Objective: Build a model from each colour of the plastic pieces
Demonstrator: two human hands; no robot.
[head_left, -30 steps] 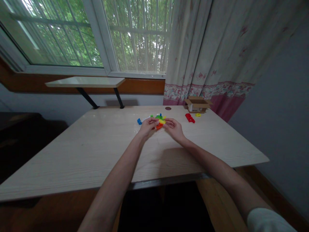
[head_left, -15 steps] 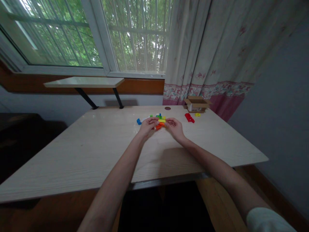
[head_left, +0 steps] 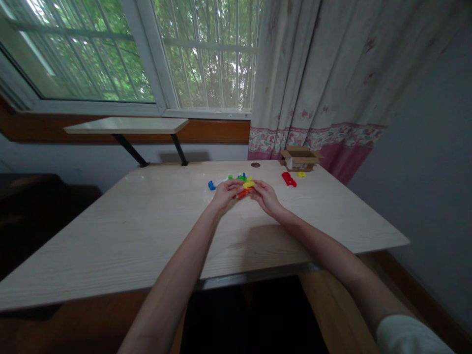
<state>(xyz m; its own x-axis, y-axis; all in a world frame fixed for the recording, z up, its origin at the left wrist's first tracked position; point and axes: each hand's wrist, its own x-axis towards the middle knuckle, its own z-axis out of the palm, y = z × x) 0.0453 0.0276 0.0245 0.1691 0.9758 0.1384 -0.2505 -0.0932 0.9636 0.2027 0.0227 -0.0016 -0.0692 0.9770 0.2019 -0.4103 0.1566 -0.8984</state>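
Observation:
Between my two hands is a small yellow plastic piece [head_left: 249,185], tilted slightly. My left hand [head_left: 226,193] pinches its left end with thumb and fingers. On the other end, my right hand [head_left: 267,196] closes its fingertips. Just below the yellow piece, partly covered by the hands, an orange piece [head_left: 243,193] shows. Behind them lie green pieces [head_left: 241,178] with a bit of blue on top. A blue piece [head_left: 211,185] rests left of my left hand, and something whitish beside it is partly hidden.
Right of my hands lie a red piece [head_left: 289,179] and a yellow ring-like piece [head_left: 301,174]. An open cardboard box [head_left: 300,160] stands at the table's back right. A raised white shelf [head_left: 127,125] on black legs is at the back left. A dark round disc [head_left: 255,165] marks the table's rear.
The yellow piece has tilted, its right end rising a little. My right hand has turned slightly with it, while my left hand stays nearly in place.

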